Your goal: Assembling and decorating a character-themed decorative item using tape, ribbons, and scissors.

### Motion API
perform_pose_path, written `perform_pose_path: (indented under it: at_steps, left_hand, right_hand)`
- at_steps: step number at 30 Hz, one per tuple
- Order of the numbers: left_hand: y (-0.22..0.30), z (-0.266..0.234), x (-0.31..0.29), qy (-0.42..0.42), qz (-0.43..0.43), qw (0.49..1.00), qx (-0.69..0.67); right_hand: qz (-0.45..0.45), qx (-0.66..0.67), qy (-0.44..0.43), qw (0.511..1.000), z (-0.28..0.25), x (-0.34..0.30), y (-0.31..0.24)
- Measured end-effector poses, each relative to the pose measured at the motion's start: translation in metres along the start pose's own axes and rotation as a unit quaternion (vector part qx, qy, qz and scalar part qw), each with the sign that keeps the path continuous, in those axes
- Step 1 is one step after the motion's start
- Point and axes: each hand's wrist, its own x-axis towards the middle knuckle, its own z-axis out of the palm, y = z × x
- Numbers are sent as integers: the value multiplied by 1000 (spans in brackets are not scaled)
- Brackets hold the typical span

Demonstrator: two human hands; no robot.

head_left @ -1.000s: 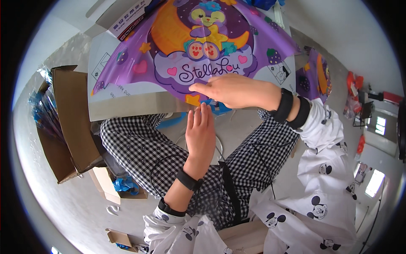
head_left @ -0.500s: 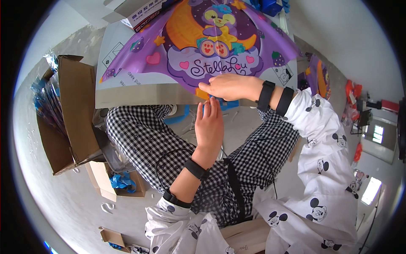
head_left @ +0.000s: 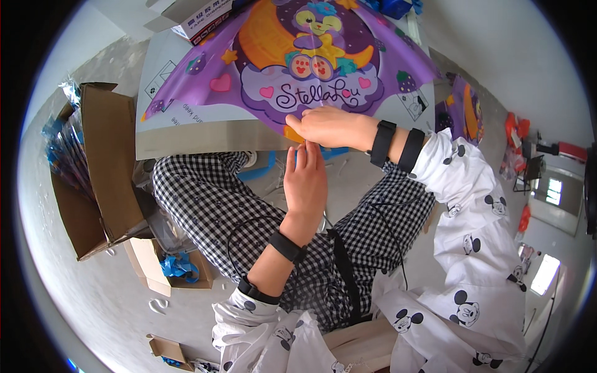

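A purple kite [head_left: 217, 82] with a cartoon animal on a yellow moon is spread over the table. Its lower tip, which carries an orange patch, reaches the near table edge. My right hand [head_left: 328, 126] comes in from the right and is closed on this tip, its index finger lying along the sheet and its thumb hidden. Just below, my left hand [head_left: 305, 186] points up with its fingers together and bent at the tips, close under the right hand. Whatever the left fingertips pinch is hidden from view.
The table [head_left: 180, 142] has a printed white sheet under the kite. A tape dispenser box [head_left: 202, 20] stands at its far left. On the left are a large cardboard box [head_left: 112, 161] of plastic-wrapped packs and a smaller carton [head_left: 148, 267]. Another purple kite [head_left: 466, 109] hangs at right.
The view has shifted slightly, so the table and kite appear a little further left. Both hands stay at the kite's lower tip, with the left fingers slightly more bent.
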Motion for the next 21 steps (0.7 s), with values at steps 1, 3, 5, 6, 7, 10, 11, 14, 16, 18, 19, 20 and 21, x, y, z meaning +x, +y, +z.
perform_pose_path:
  at_steps: [1,3,5,6,7,10,11,14,16,18,19,20,21]
  left_hand:
    - [0,0,0,-17,2,1000,7]
    - [-1,-1,0,-36,8,999,15]
    - [-1,0,0,-30,7,1000,3]
    - [-1,0,-1,-28,13,1000,4]
    - [-1,1,-1,-10,14,1000,-1]
    - [-1,2,-1,-3,22,1000,-10]
    - [-1,3,0,-15,18,1000,-16]
    - [-2,1,2,1,30,999,-21]
    - [-3,-2,2,-6,37,999,-24]
    - [-4,-5,4,-9,46,999,-26]
    - [-4,-7,5,-16,49,999,-8]
    - [-4,-8,5,-23,52,998,10]
    - [-4,-8,5,-23,59,998,15]
  right_hand:
    - [10,-1,6,1000,1,1,-2]
    - [22,0,15,1000,4,3,-4]
    - [54,-7,53,997,8,5,-5]
    - [61,-9,67,996,9,7,-6]
    - [76,-16,80,994,10,9,-5]
    - [116,-38,115,986,13,13,-7]
    - [139,-99,146,974,14,15,-6]
    - [187,-157,168,955,10,9,7]
    - [195,-29,78,977,6,-1,24]
    - [210,7,96,973,7,-11,30]
    - [272,33,184,944,10,-15,28]
    - [342,66,247,904,13,-17,26]
    - [343,95,299,885,21,-22,18]
